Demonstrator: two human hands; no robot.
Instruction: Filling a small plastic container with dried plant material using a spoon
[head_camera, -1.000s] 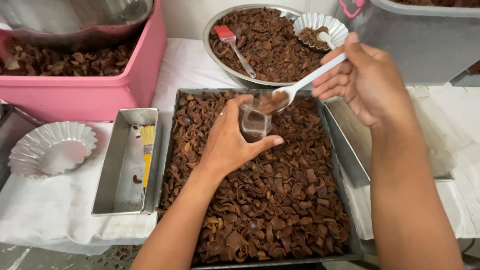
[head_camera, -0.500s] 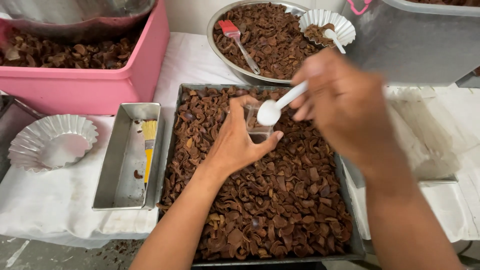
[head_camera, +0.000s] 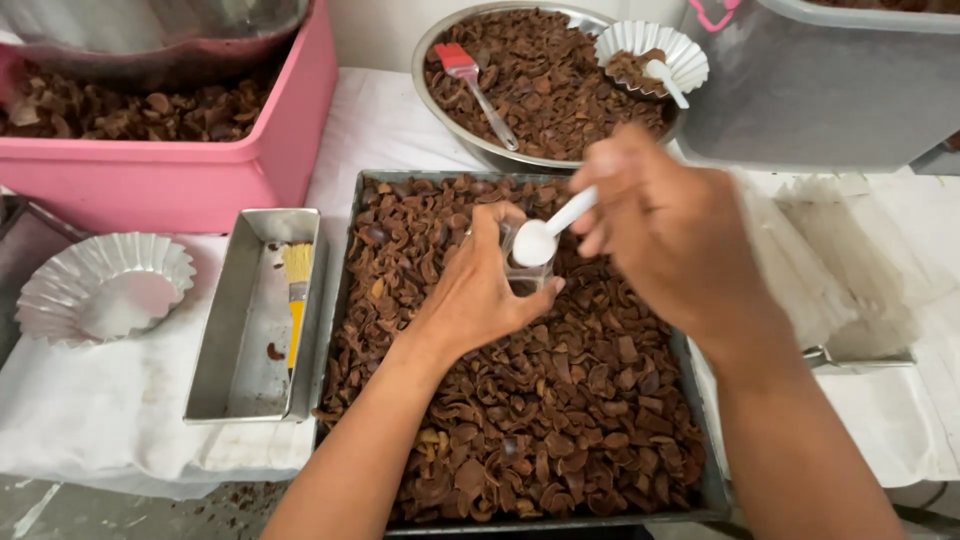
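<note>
Over a tray (head_camera: 352, 260) of brown shells, our left hand (head_camera: 480, 290) is clamped around a small clear cup (head_camera: 528, 270), held upright. Our right hand (head_camera: 665, 235) pinches a white spoon (head_camera: 550, 230), its long axis slanting down-left, bowl pointing into the cup's mouth.

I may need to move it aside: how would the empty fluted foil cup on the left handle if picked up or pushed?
The fluted foil cup looks thin and crinkled, so it is probably very light and easily crushed by a firm pinch. Empty, on the white cloth, it would likely skid or flip when nudged rather than stay put.
</note>
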